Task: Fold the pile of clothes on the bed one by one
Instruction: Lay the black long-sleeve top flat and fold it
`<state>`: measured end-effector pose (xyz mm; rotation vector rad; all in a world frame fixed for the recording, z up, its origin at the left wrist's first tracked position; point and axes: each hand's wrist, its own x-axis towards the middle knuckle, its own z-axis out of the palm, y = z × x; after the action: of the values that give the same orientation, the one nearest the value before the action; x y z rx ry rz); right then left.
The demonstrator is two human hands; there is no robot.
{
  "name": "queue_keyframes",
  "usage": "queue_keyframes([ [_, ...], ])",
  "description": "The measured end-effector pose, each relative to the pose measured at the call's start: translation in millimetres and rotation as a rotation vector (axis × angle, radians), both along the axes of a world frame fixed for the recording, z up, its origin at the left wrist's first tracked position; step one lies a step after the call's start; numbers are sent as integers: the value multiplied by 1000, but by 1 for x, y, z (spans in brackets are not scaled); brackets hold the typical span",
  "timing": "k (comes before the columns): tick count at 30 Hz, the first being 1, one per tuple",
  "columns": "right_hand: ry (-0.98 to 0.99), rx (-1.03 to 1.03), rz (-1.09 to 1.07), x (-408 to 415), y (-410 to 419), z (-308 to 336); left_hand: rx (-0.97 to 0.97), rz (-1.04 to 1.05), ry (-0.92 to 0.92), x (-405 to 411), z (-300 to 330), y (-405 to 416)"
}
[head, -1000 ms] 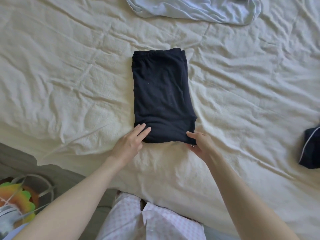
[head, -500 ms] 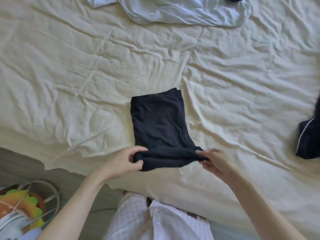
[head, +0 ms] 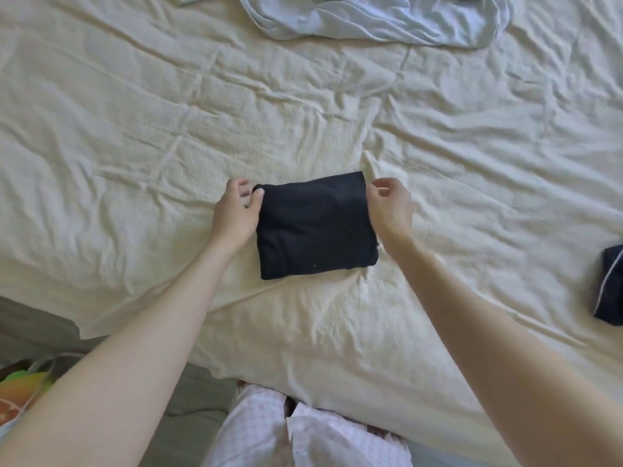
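Now black garment (head: 315,229) lies crosswise

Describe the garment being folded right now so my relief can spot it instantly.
On the cream bedsheet, look near the front edge between the left hand and right hand. The black folded garment is a plain, compact rectangle, unlike the crumpled pale blue cloth and white-piped navy piece.

— What colours are on the bed?
— The wrinkled sheet (head: 135,136) is cream. The folded garment (head: 315,230) at its middle is plain black.
— And the rest?
— A pale blue cloth (head: 371,20) at the top, a navy piece (head: 611,284) with thin white piping at right, and pink-checked white trousers (head: 269,433).
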<state>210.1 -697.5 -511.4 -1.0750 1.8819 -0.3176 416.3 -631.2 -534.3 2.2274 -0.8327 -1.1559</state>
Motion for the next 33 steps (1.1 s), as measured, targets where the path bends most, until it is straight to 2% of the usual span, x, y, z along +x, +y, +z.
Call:
queue_keyframes([
  [3,185,-432,424,6,36,-9,-204,-315,-430,-16,-1,15],
  [5,287,-565,698,5,53,-22,-307,-584,-581,-31,-4,29],
  [6,324,-526,814,4,56,-29,-279,-724,-602,-37,-7,34],
  [8,381,-354,962,2,54,-42,-93,-929,-627,-44,-15,37],
  [10,382,-231,1030,1,42,-54,38,-991,-643,-40,-27,29],
  [12,288,-167,1025,3,26,-58,49,-1009,-606,-33,-32,13],
  [14,119,-142,869,6,12,-54,-8,-920,-421,-28,-27,-4],
  [16,8,-179,578,5,3,-47,-145,-650,-185,-24,-18,-10],
  [18,31,-166,298,-1,0,-39,-243,-390,-128,-17,-12,-2],
  [20,54,7,113,-11,-2,-35,-228,-211,-150,-11,-12,13],
  [23,-88,381,40,-25,-5,-37,18,57,15,-6,-20,30],
  [26,-175,502,45,-32,-15,-37,175,271,316,-5,-25,30],
  [30,-261,652,-11,-33,-27,-35,230,363,666,2,-19,13],
  [33,-310,716,-67,-34,-28,-30,267,328,758,10,-10,7],
])
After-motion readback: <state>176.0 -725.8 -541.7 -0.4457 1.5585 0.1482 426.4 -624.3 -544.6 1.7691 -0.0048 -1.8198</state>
